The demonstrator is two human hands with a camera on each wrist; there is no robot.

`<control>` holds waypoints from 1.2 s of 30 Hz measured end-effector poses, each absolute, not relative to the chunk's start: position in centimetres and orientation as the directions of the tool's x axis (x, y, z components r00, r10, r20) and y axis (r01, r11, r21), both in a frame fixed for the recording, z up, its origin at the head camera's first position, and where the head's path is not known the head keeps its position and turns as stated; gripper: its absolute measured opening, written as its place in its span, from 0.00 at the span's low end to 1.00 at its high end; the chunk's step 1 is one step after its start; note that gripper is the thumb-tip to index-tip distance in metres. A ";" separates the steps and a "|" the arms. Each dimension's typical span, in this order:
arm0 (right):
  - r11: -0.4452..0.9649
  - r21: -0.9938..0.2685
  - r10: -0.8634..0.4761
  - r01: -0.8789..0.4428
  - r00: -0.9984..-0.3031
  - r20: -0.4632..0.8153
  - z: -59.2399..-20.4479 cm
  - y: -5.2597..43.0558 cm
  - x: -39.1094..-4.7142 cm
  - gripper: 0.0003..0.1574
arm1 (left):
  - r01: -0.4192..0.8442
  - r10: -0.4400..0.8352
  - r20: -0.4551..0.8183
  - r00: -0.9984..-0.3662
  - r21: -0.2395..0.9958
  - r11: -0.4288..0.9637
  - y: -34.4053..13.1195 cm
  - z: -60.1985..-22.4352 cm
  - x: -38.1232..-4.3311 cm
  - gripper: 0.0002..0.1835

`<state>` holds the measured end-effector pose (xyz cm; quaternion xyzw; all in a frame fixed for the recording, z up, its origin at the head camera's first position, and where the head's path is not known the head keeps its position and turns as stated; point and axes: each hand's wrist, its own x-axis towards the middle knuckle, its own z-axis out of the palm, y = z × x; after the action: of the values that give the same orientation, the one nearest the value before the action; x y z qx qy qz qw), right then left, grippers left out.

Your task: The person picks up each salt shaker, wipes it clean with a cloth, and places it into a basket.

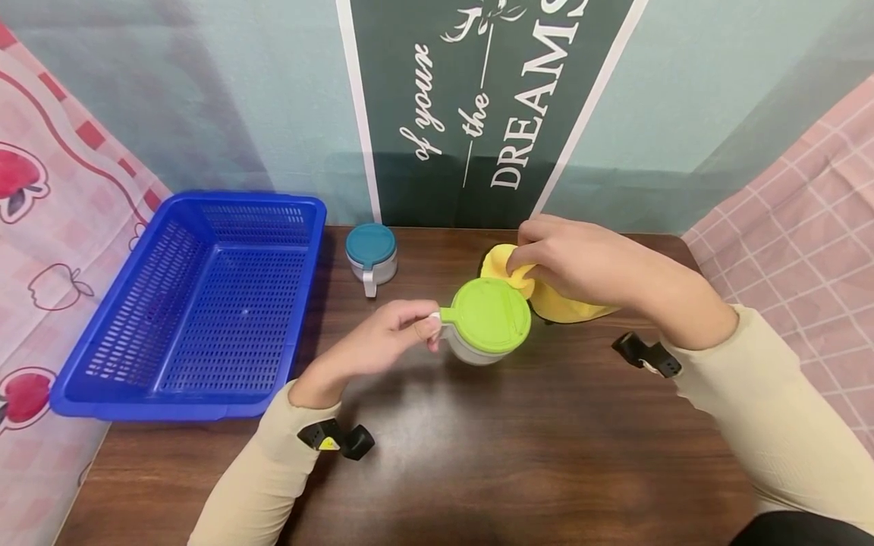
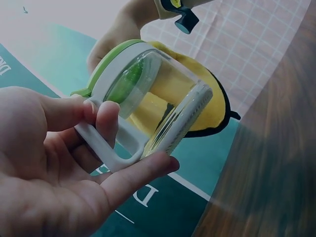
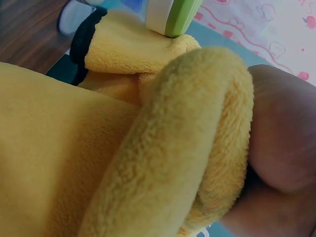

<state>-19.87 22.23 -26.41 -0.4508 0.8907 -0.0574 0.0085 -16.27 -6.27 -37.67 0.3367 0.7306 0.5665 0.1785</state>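
My left hand (image 1: 389,334) grips the white handle (image 2: 106,148) of a clear seasoning jar (image 1: 478,353) with a green lid (image 1: 493,315). The jar is held up off the table, tilted in the left wrist view, and its glass looks see-through. My right hand (image 1: 580,262) pinches a yellow cleaning cloth (image 1: 567,303) with a dark edge, close against the jar's far right side. In the right wrist view the fluffy cloth (image 3: 163,143) fills most of the picture and hides the fingertips. A second jar with a blue lid (image 1: 371,244) stands on the table, left of the held one.
A blue plastic basket (image 1: 310,303) with slotted walls sits on the left of the brown wooden table (image 1: 478,455). Behind the table hangs a teal and green printed cloth (image 1: 287,98). Pink patterned cloths (image 1: 806,174) hang at both sides.
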 end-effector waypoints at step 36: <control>0.605 -0.133 -0.786 -0.785 -0.615 0.058 -26.2 22.7 -19.7 0.17 | 0.292 0.692 0.118 -0.712 0.946 0.138 -5.8 -37.6 -16.6 0.13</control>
<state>-19.73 22.68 -26.15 -0.4385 0.8958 -0.0725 0.0033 -16.65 -5.85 -37.60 0.3354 0.7333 0.5642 0.1773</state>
